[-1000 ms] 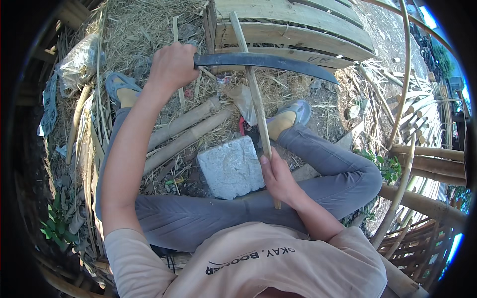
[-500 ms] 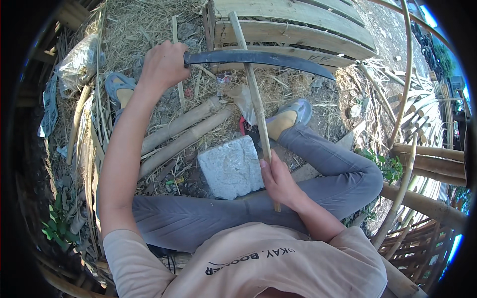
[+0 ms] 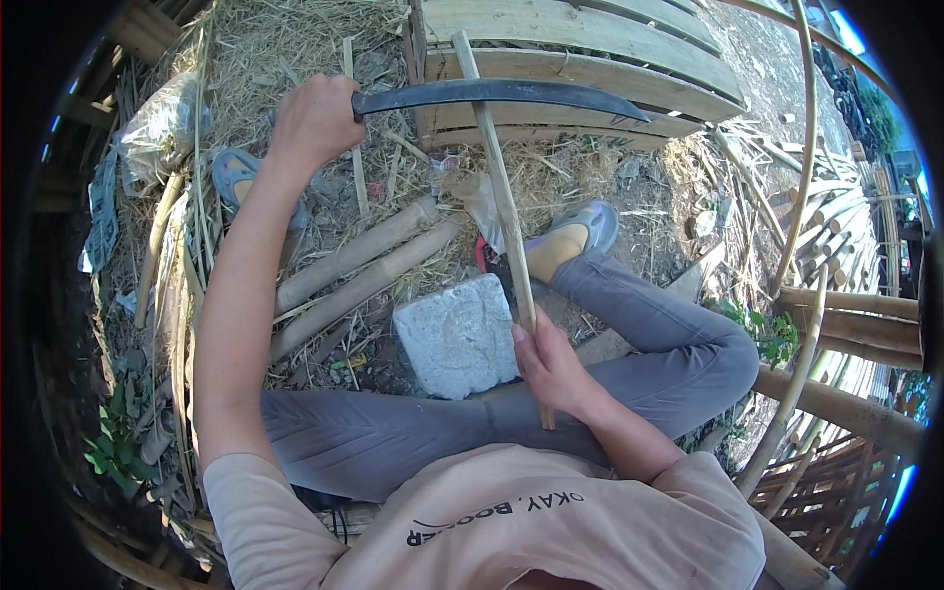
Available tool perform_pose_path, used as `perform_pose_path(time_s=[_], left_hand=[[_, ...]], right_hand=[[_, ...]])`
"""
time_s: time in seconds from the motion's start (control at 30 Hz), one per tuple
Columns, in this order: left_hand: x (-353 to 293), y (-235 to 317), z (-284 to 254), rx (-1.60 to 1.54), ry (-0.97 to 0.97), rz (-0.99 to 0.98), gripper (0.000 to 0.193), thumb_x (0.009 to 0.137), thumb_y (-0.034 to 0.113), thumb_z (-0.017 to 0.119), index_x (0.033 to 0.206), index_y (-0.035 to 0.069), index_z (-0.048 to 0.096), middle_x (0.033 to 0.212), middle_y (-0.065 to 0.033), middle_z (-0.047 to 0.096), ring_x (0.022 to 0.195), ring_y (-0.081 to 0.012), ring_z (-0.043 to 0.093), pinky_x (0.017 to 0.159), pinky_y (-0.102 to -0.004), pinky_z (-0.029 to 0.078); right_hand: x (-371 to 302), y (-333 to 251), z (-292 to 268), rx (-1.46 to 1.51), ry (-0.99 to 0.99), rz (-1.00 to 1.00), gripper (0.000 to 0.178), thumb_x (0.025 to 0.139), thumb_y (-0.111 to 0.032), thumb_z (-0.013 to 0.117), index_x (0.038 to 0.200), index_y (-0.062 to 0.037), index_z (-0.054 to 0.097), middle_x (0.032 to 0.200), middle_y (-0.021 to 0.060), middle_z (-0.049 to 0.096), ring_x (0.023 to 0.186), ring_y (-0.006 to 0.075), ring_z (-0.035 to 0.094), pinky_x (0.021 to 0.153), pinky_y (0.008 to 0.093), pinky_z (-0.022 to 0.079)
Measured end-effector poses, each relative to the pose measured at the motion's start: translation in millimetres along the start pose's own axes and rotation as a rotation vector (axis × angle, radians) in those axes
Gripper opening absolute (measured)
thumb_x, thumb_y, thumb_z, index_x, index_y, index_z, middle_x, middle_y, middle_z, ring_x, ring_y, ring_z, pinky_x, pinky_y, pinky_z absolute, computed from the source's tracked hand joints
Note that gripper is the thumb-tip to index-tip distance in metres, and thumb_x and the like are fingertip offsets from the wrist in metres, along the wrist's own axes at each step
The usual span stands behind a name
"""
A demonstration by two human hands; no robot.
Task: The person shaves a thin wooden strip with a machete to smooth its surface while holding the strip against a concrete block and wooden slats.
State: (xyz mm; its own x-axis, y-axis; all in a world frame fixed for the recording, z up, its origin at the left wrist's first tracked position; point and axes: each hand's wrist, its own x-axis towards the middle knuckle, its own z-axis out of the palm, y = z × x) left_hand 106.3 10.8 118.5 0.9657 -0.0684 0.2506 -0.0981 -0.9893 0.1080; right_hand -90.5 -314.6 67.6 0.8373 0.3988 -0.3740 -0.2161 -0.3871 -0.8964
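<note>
My left hand [image 3: 317,120] is closed round the handle of a machete, whose long dark curved blade [image 3: 551,93] points to the right. The blade crosses a slim wooden or bamboo strip [image 3: 503,197] near its far end; whether the two touch, I cannot tell. Lower down, my right hand [image 3: 556,369] grips the strip near its near end, above my bent right leg. The strip leans away from me, tilted slightly left. Beside it, between my legs, sits a pale rough stone block [image 3: 454,336].
A slatted wooden crate [image 3: 590,74] stands ahead. Two thick bamboo poles [image 3: 364,261] lie on the straw-strewn ground left of the block. A clear plastic bag [image 3: 162,133] is at far left. Upright and level bamboo poles [image 3: 855,403] frame the right, with stacked bamboo [image 3: 836,221] beyond.
My left hand and the machete have shifted slightly away from me and to the left, the blade now more level and crossing the strip a little nearer its far end. Right hand's grip is unchanged.
</note>
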Motion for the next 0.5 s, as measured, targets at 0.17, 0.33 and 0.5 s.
perform_pose_path(time_s=[0.17, 0.33, 0.5], left_hand=[[16.8, -14.6, -2.6, 0.01, -0.034, -0.1, 0.02, 0.07, 0.011, 0.066, 0.087, 0.003, 0.073, 0.078, -0.023, 0.069, 0.08, -0.0415, 0.069, 0.075, -0.0504, 0.055], [3.0, 4.4, -5.2, -0.028, -0.138, -0.039, 0.02, 0.07, 0.011, 0.067, 0.088, 0.003, 0.073, 0.079, -0.0233, 0.07, 0.081, -0.0413, 0.069, 0.077, -0.0509, 0.054], [11.3, -2.2, -7.1, 0.03, -0.04, -0.057, 0.024, 0.071, 0.012, 0.068, 0.093, 0.004, 0.074, 0.083, -0.0238, 0.07, 0.086, -0.0409, 0.069, 0.08, -0.0504, 0.054]], right_hand=[[0.1, -4.5, -1.8, 0.036, -0.026, 0.011, 0.013, 0.105, -0.013, 0.045, 0.106, 0.0, 0.043, 0.063, 0.0149, 0.05, 0.055, 0.0248, 0.051, 0.055, 0.0413, 0.04], [-0.1, 5.6, -0.8, -0.014, -0.008, 0.009, 0.014, 0.105, -0.013, 0.046, 0.108, 0.0002, 0.043, 0.064, 0.0157, 0.051, 0.055, 0.0243, 0.049, 0.055, 0.0412, 0.04], [0.4, 2.4, -0.1, 0.014, -0.021, 0.017, 0.014, 0.105, -0.012, 0.046, 0.11, 0.0007, 0.044, 0.064, 0.0143, 0.051, 0.055, 0.0237, 0.05, 0.055, 0.0412, 0.04]])
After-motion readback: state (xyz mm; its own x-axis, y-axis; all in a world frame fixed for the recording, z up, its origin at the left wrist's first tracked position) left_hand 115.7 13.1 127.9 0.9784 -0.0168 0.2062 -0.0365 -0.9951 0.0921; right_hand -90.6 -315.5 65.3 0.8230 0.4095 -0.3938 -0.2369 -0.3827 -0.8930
